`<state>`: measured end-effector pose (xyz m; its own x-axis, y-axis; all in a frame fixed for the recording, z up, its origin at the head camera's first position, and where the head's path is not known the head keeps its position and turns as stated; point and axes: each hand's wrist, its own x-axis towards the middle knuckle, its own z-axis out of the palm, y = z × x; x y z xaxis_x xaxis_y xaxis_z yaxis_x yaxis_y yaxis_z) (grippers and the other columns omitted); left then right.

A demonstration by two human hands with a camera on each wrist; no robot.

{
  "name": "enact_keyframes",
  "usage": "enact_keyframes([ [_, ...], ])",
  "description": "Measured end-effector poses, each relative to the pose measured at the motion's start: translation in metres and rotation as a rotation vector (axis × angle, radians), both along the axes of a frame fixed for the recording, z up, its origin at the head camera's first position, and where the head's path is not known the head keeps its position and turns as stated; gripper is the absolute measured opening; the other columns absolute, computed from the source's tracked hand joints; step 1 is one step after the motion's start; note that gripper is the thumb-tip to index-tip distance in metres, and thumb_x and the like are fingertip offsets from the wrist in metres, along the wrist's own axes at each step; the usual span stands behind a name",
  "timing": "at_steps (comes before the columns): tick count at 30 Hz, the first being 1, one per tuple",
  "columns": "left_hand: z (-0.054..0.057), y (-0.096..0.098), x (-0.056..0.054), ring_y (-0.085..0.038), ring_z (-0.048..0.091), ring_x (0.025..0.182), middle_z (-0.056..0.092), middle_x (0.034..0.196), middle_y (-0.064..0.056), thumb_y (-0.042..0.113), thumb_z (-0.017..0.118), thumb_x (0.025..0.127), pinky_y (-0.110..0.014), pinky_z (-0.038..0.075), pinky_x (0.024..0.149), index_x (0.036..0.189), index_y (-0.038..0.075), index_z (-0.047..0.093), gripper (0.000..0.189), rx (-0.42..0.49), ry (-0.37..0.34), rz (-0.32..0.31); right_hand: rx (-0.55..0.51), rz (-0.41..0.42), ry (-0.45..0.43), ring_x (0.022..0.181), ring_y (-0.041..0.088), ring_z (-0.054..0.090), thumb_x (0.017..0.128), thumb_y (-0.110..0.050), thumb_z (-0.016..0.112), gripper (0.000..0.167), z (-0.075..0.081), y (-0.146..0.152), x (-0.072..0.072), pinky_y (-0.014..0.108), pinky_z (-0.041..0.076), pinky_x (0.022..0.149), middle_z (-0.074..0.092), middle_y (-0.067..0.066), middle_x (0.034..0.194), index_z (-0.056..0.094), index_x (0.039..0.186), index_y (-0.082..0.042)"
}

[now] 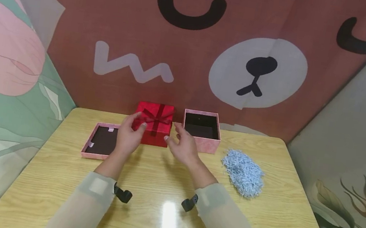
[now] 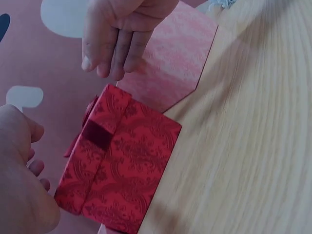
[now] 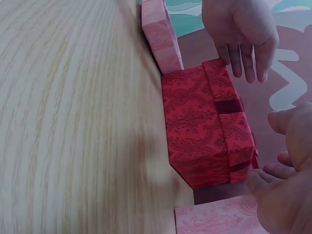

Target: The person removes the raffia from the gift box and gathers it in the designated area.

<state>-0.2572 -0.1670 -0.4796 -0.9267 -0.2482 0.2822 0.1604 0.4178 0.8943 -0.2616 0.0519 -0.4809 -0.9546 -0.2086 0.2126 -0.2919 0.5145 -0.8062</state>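
Observation:
A red patterned gift box (image 1: 156, 137) with a dark red ribbon bow stands closed at the back of the table. My left hand (image 1: 130, 136) is at its left side, and my right hand (image 1: 184, 145) hovers off its right side. Both hands have loosely bent fingers and hold nothing. In the left wrist view, the left hand (image 2: 24, 180) is close by the box's edge; whether it touches, I cannot tell. A gap separates the right hand (image 2: 129, 34) from the box there. The right wrist view shows the ribbon band (image 3: 229, 106) running round the lid.
Right of the red box stands an open pink box (image 1: 207, 145) with a dark inside. Its matching pink lid (image 1: 102, 143) lies inside-up on the left, partly behind the left hand. Blue shredded paper (image 1: 243, 173) is heaped on the wooden table (image 1: 143, 210) at the right. A wall borders the table's back.

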Motion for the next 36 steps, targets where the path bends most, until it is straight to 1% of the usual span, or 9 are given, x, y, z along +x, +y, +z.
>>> enact_keyframes([
  [6, -0.007, -0.011, -0.002, -0.033, 0.047, 0.139, 0.050, 0.149, -0.015, 0.019, 0.068, 0.099, -0.049, 0.040, 0.117, 0.147, 0.009, 0.057, 0.050, -0.018, -0.044, 0.007, 0.023, 0.020, -0.014, 0.124, 0.043, 0.064, 0.096, -0.031, 0.073, 0.071, -0.003, -0.005, -0.002, 0.047, 0.054, 0.105, 0.053, 0.018, 0.152, 0.045, 0.158, -0.013],
  [10, -0.012, -0.017, -0.003, -0.034, 0.042, 0.145, 0.041, 0.158, -0.014, 0.019, 0.069, 0.100, -0.048, 0.039, 0.120, 0.151, 0.009, 0.054, 0.054, 0.027, -0.088, 0.000, 0.058, 0.044, -0.006, 0.124, 0.043, 0.063, 0.098, -0.032, 0.071, 0.071, -0.004, -0.010, -0.005, 0.047, 0.053, 0.106, 0.046, 0.010, 0.160, 0.042, 0.160, -0.013],
  [12, -0.015, -0.019, -0.003, -0.034, 0.042, 0.145, 0.038, 0.160, -0.014, 0.018, 0.069, 0.100, -0.047, 0.039, 0.120, 0.151, 0.008, 0.052, 0.055, 0.061, -0.105, -0.004, 0.090, 0.049, -0.007, 0.123, 0.040, 0.065, 0.099, -0.033, 0.071, 0.072, -0.004, -0.012, -0.006, 0.044, 0.053, 0.106, 0.043, 0.007, 0.162, 0.039, 0.161, -0.015],
  [17, -0.020, -0.024, -0.004, -0.034, 0.052, 0.137, 0.045, 0.155, -0.014, 0.022, 0.069, 0.100, -0.045, 0.044, 0.116, 0.153, 0.011, 0.050, 0.057, 0.096, -0.156, -0.016, 0.167, 0.038, -0.009, 0.099, 0.025, 0.071, 0.099, -0.035, 0.070, 0.075, -0.007, -0.017, -0.011, 0.039, 0.057, 0.097, 0.040, 0.005, 0.164, 0.036, 0.163, -0.017],
  [20, -0.023, -0.028, -0.006, -0.033, 0.056, 0.134, 0.049, 0.154, -0.014, 0.025, 0.068, 0.101, -0.045, 0.047, 0.113, 0.156, 0.013, 0.047, 0.060, 0.090, -0.197, -0.031, 0.188, 0.024, -0.018, 0.093, 0.022, 0.068, 0.099, -0.036, 0.070, 0.075, -0.009, -0.018, -0.013, 0.040, 0.055, 0.099, 0.041, 0.005, 0.163, 0.035, 0.163, -0.017],
  [22, -0.024, -0.030, -0.006, -0.031, 0.057, 0.135, 0.050, 0.155, -0.012, 0.027, 0.068, 0.101, -0.045, 0.048, 0.112, 0.157, 0.014, 0.045, 0.062, 0.086, -0.218, -0.042, 0.191, 0.016, -0.024, 0.098, 0.022, 0.070, 0.100, -0.036, 0.069, 0.074, -0.011, -0.019, -0.014, 0.040, 0.055, 0.102, 0.042, 0.005, 0.163, 0.036, 0.163, -0.017],
  [25, -0.024, -0.031, -0.007, -0.030, 0.055, 0.136, 0.049, 0.157, -0.010, 0.027, 0.068, 0.101, -0.044, 0.048, 0.112, 0.158, 0.014, 0.044, 0.063, 0.085, -0.228, -0.058, 0.174, 0.004, -0.026, 0.114, 0.024, 0.069, 0.101, -0.033, 0.069, 0.070, -0.013, -0.020, -0.015, 0.040, 0.052, 0.107, 0.046, 0.007, 0.160, 0.039, 0.161, -0.016],
  [29, -0.025, -0.032, -0.007, -0.031, 0.056, 0.135, 0.052, 0.154, -0.012, 0.028, 0.067, 0.102, -0.045, 0.048, 0.112, 0.158, 0.015, 0.044, 0.063, 0.068, -0.229, -0.057, 0.155, -0.015, -0.018, 0.133, 0.024, 0.059, 0.102, -0.030, 0.067, 0.063, -0.014, -0.021, -0.017, 0.039, 0.050, 0.109, 0.048, 0.007, 0.157, 0.043, 0.159, -0.017],
  [36, -0.027, -0.031, -0.007, -0.031, 0.057, 0.135, 0.055, 0.152, -0.011, 0.029, 0.068, 0.101, -0.043, 0.046, 0.113, 0.156, 0.013, 0.047, 0.061, 0.046, -0.206, -0.035, 0.177, -0.031, 0.005, 0.135, 0.026, 0.056, 0.103, -0.028, 0.066, 0.059, -0.016, -0.023, -0.018, 0.041, 0.052, 0.107, 0.049, 0.004, 0.155, 0.045, 0.157, -0.018],
])
